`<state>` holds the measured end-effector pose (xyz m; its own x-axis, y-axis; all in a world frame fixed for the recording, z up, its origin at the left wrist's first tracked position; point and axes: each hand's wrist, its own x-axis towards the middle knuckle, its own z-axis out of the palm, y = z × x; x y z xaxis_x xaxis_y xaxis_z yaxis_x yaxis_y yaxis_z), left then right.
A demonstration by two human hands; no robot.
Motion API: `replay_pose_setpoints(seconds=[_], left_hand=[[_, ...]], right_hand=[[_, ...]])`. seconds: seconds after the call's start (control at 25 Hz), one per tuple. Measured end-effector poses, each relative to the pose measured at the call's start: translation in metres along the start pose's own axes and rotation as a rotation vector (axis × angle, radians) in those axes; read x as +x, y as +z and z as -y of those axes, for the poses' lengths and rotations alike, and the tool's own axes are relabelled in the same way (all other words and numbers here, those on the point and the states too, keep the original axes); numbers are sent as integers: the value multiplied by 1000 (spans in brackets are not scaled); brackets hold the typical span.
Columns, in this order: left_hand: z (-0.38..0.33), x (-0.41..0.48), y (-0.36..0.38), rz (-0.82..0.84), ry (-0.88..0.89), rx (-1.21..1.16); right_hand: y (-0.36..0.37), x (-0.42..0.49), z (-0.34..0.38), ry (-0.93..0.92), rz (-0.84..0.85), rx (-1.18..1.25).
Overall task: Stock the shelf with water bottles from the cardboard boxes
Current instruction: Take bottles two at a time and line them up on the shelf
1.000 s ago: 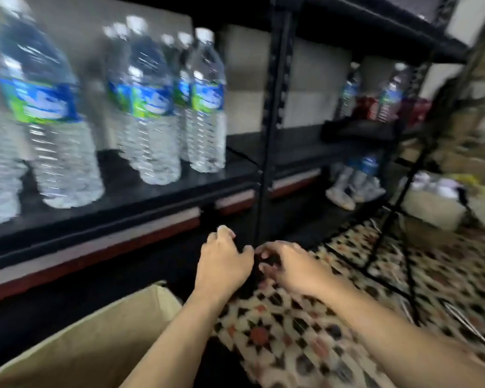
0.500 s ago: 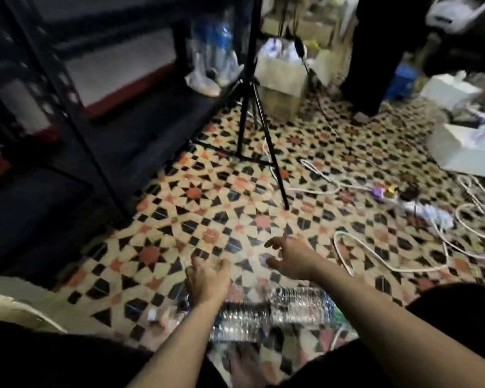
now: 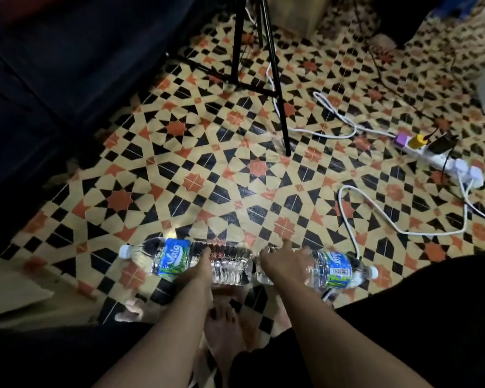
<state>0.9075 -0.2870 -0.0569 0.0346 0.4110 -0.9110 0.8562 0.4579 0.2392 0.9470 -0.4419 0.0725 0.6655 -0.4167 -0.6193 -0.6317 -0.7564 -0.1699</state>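
Bottles acquired. A second ago both hands were empty and up at the shelf [image 3: 67, 65]. Half a second ago they were dropping toward two water bottles low over the tiled floor [image 3: 235, 169]. Now each hand has one.

- left grip [image 3: 199, 271]: wrapped round the ribbed middle of the left bottle [image 3: 177, 257], white cap pointing left, blue-green label showing.
- right grip [image 3: 283, 264]: closed over the right bottle [image 3: 336, 271] near its base, index finger sticking out, cap pointing right.
- Bottles are horizontal, base to base, nearly touching, just ahead of the bare feet. Can't tell if they're off the floor yet.

The view has swung down. Only the shelf's dark lower part shows at upper left, and the stocked row is out of frame. Cardboard box flap [image 3: 14, 287] is at lower left, beside the left bottle.

Read: pick step looks done, place step is next. Both need lifting, turning upright and carrying up-left to the shelf. Tripod [image 3: 277, 93], power strip [image 3: 431, 155] and white cable [image 3: 375, 217] lie to the right, away from that path.
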Motion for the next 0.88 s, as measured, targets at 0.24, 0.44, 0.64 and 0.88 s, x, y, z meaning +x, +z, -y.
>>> replay_pose_setpoints(seconds=[0.24,0.44,0.64,0.88], left_hand=[[-31,-77,-15,-18,108,-1],[-35,-57,-21,-63,363,214],[-61,-47,-33,-38,612,463],[-79,-45,-34,18,582,652]], right_hand=[[-3,12,-14,364,-34,416],[8,13,-9,308,-34,212],[12,5,-20,152,-27,254],[14,9,-10,-154,-85,167]])
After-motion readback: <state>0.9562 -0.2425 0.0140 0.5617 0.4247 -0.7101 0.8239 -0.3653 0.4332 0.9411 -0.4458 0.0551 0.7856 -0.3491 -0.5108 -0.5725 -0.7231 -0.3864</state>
